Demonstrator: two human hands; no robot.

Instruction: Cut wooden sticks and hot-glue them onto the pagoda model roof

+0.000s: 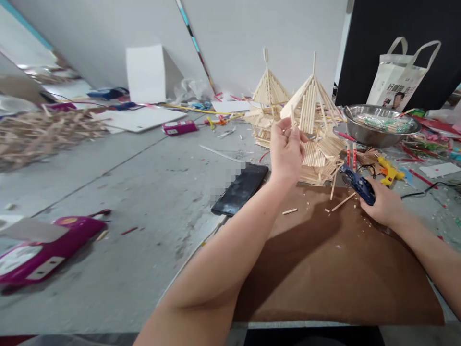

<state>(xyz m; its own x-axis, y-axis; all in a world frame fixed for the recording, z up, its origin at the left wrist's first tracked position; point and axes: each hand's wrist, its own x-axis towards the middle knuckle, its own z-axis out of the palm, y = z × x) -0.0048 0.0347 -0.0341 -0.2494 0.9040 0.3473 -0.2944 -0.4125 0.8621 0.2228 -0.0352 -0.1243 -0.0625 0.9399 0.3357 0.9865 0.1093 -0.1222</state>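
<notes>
My left hand (288,149) is raised in front of a model building (313,154) made of thin pale wooden sticks. Its thumb and fingers are pinched around a short wooden stick (293,115), whose tip shows above them. Two pointed roofs, the left roof (269,89) and the right roof (312,98), rise behind the hand. Low over the brown board, my right hand (383,204) is closed on a dark blue hand tool (358,185), its exact kind unclear. Loose stick pieces (290,211) lie on the brown board (345,269).
A black phone (241,190) lies left of the board. Behind my right hand are a yellow glue gun (389,170) with a cord and a metal bowl (382,127). A magenta power strip (54,247) sits at the left, near a heap of wooden sticks (46,137).
</notes>
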